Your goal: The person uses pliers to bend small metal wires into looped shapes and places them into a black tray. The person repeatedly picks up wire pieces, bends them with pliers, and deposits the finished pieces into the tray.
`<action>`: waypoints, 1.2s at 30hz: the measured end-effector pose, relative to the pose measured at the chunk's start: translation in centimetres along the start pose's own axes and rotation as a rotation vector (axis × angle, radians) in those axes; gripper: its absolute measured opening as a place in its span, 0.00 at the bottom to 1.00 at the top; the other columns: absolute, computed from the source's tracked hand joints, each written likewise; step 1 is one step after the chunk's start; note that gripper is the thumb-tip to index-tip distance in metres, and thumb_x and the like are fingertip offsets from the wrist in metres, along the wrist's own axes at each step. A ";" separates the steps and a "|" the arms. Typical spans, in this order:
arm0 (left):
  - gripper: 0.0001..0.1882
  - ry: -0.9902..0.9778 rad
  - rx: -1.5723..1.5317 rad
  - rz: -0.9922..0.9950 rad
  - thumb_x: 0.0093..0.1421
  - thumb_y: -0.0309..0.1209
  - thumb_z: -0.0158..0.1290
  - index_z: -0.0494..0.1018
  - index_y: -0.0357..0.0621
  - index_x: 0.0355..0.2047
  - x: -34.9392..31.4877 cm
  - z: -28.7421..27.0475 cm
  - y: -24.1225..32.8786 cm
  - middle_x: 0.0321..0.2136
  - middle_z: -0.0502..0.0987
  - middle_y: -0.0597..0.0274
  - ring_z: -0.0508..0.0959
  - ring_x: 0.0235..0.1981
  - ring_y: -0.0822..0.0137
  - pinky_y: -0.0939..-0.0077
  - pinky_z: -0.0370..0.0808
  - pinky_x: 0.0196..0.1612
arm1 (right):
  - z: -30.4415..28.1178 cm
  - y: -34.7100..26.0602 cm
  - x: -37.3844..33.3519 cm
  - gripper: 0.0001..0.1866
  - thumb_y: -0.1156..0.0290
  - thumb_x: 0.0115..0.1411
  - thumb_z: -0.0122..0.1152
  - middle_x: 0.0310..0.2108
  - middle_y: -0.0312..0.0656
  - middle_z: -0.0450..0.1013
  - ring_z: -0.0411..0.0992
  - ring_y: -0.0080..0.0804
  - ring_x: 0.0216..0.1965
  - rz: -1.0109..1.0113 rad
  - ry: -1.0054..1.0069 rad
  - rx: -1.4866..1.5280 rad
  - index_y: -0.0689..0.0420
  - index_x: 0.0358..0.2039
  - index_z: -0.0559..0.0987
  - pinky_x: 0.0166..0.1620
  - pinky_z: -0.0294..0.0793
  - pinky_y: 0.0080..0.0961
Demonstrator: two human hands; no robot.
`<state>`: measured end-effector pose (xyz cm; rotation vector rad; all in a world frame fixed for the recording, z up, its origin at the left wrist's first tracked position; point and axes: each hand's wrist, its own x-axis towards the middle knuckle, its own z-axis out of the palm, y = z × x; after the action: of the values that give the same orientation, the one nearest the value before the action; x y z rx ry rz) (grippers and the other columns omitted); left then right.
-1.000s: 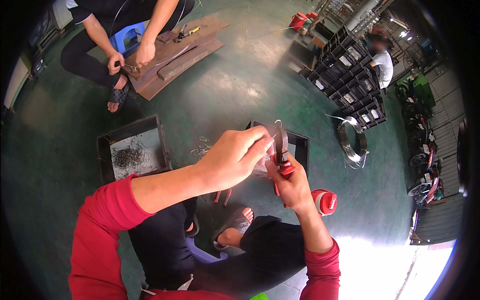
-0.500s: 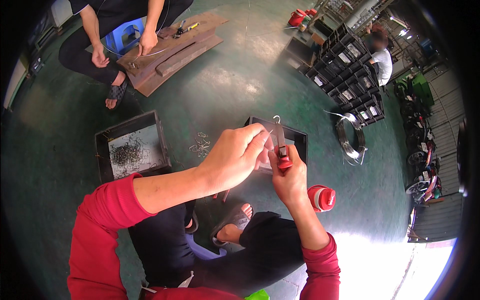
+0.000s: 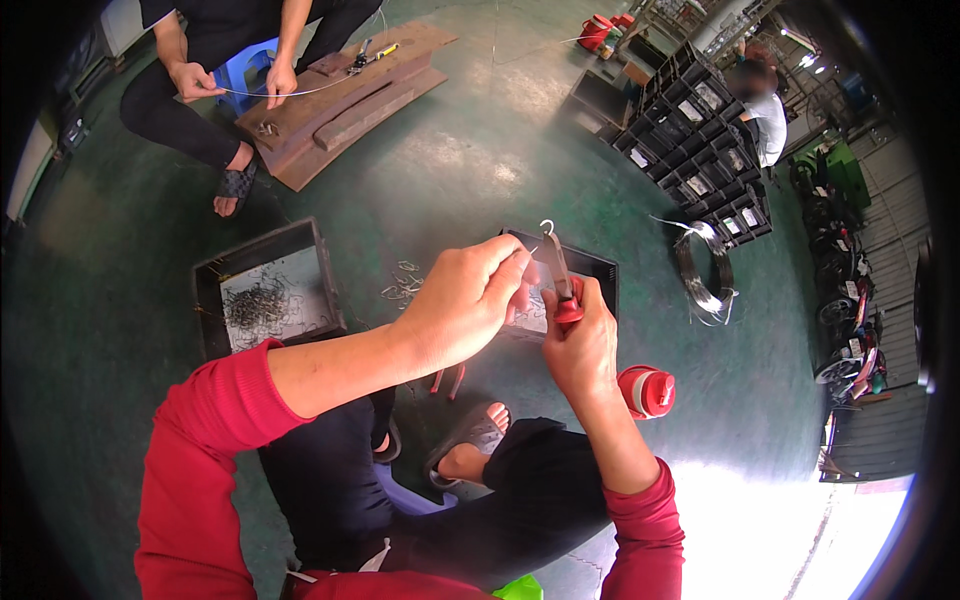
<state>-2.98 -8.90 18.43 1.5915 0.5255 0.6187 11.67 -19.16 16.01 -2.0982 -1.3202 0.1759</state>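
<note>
- Red-handled pliers (image 3: 563,285) are resting in the right hand's (image 3: 583,345) closed grip; their tip is meeting a wire hook (image 3: 547,226), though the bite is too small to tell.
- The left hand (image 3: 465,295) is pinching a wire end (image 3: 533,250), perhaps the same piece.
- The wire is probably feeling light, stiff and slick; its shank beside the bend is likely offering the surest hold.
- Showing nearby: two black bins (image 3: 326,275), one wire coil (image 3: 687,270), one red jug (image 3: 653,393).

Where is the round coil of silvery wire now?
In the head view, right of centre, the coil lies on the green floor beside the stacked black crates.
</note>
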 end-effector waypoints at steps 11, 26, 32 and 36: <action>0.19 -0.175 0.463 -0.260 0.67 0.37 0.43 0.75 0.36 0.28 5.1 -2.5 -4.6 0.17 0.77 0.60 0.75 0.17 0.72 0.76 0.72 0.25 | -4.4 4.4 0.0 0.17 0.59 0.65 0.56 0.32 0.40 0.76 0.74 0.27 0.35 0.374 -0.455 0.478 0.61 0.41 0.73 0.42 0.72 0.24; 0.19 -0.038 0.565 -0.130 0.61 0.44 0.53 0.78 0.42 0.42 19.1 -0.9 -25.5 0.28 0.82 0.60 0.80 0.25 0.70 0.75 0.76 0.31 | -9.7 10.9 -1.2 0.13 0.68 0.64 0.56 0.32 0.41 0.76 0.71 0.23 0.25 0.601 -0.203 0.570 0.64 0.44 0.72 0.30 0.68 0.19; 0.08 0.134 0.872 -0.373 0.57 0.33 0.57 0.80 0.45 0.35 12.1 -11.1 -39.9 0.33 0.82 0.55 0.82 0.36 0.61 0.68 0.76 0.43 | -8.6 14.4 -0.9 0.11 0.71 0.63 0.55 0.34 0.41 0.74 0.70 0.23 0.32 0.606 -0.247 0.547 0.63 0.44 0.73 0.37 0.71 0.22; 0.06 0.275 0.827 -0.420 0.56 0.29 0.56 0.80 0.47 0.33 8.6 -11.8 -44.8 0.33 0.81 0.54 0.81 0.37 0.55 0.64 0.76 0.42 | -7.9 15.6 -0.3 0.13 0.70 0.61 0.58 0.33 0.41 0.74 0.70 0.27 0.39 0.657 -0.283 0.510 0.62 0.44 0.73 0.48 0.67 0.26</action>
<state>-3.45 10.45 -24.55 2.0720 1.4131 0.2991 26.84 -27.44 13.06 -2.0114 -0.5787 1.0037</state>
